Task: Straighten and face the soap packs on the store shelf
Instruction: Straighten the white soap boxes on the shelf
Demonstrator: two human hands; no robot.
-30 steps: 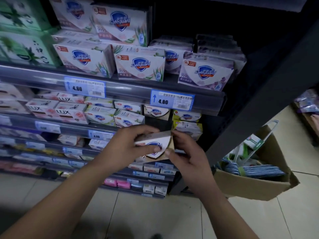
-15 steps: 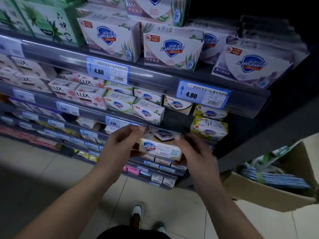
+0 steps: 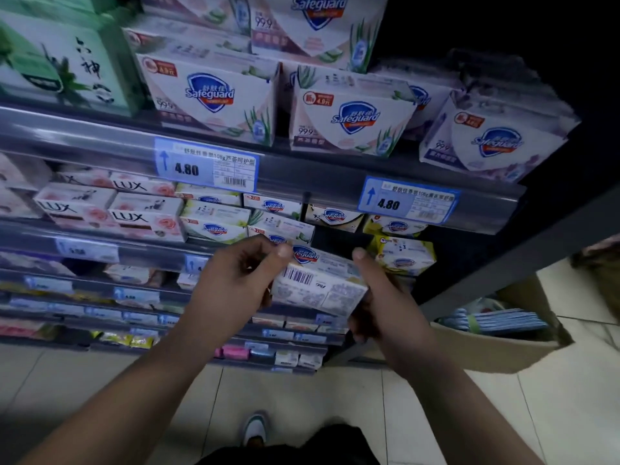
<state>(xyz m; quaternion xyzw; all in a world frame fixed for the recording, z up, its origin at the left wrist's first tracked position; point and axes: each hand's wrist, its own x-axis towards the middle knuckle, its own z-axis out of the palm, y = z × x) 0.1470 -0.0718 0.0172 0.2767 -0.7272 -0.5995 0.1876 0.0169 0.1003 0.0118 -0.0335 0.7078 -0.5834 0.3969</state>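
**Both hands hold one soap pack**

The left hand (image 3: pixel 235 280) and the right hand (image 3: pixel 380 303) hold a white soap pack (image 3: pixel 318 286) between them, fingers curled round its two ends. The pack is tilted, barcode side up, just in front of the shelf (image 3: pixel 151 252) gap between the green-white packs (image 3: pixel 214 223) and the yellow packs (image 3: pixel 402 255). A cardboard box (image 3: pixel 486 347) sits on the floor (image 3: pixel 167 380) at the right.

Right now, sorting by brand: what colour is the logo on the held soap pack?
Blue shield, red band, on the soap pack; head view.
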